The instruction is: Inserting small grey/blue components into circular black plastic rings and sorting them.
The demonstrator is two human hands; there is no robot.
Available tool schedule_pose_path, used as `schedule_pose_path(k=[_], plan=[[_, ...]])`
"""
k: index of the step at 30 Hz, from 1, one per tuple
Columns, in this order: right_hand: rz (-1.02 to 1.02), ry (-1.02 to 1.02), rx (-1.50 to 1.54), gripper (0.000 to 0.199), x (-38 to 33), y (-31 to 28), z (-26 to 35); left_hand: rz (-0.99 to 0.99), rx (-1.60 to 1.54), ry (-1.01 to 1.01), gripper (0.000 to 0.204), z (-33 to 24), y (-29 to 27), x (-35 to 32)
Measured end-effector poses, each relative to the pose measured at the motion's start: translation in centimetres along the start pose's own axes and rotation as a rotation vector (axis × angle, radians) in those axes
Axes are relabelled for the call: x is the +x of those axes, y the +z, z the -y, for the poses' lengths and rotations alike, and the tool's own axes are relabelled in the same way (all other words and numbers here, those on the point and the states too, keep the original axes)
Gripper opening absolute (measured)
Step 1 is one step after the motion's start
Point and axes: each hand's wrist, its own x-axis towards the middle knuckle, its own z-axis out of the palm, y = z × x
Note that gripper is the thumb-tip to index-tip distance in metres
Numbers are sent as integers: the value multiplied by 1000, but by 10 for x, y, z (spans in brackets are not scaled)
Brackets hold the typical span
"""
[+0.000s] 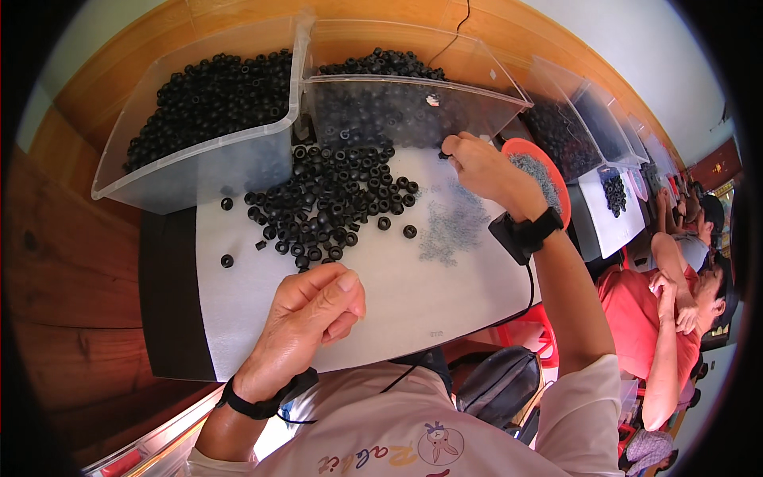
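My right hand [491, 168] pinches a small black round part [444, 155] between thumb and fingertips, just in front of the middle clear bin. My left hand [319, 306] is closed above the near part of the white work surface [381, 318]; whatever its curled fingers hold is hidden. A spread pile of black hollow round parts [334, 195] lies beyond my left hand, with a few loose ones apart from it. Between the pile and my right forearm are many tiny translucent bluish pieces [453, 226]. More of these fill an orange bowl [563, 191] beside my right wrist.
Clear plastic bins hold more black parts: a left bin [199, 179], a middle bin [477, 95] and a right bin [568, 119]. Dark straps with cables circle both wrists. At the right, a person in a red shirt [636, 310] and others sit along the row.
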Motion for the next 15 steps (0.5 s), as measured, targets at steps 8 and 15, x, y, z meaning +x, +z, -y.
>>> schedule_pose_path(k=[8, 15], plan=[[69, 86, -14, 39, -1, 1, 26, -5, -2, -5, 42, 2, 1, 1], [37, 102, -156, 41, -2, 5, 26, -1, 14, -31, 43, 3, 0, 1]])
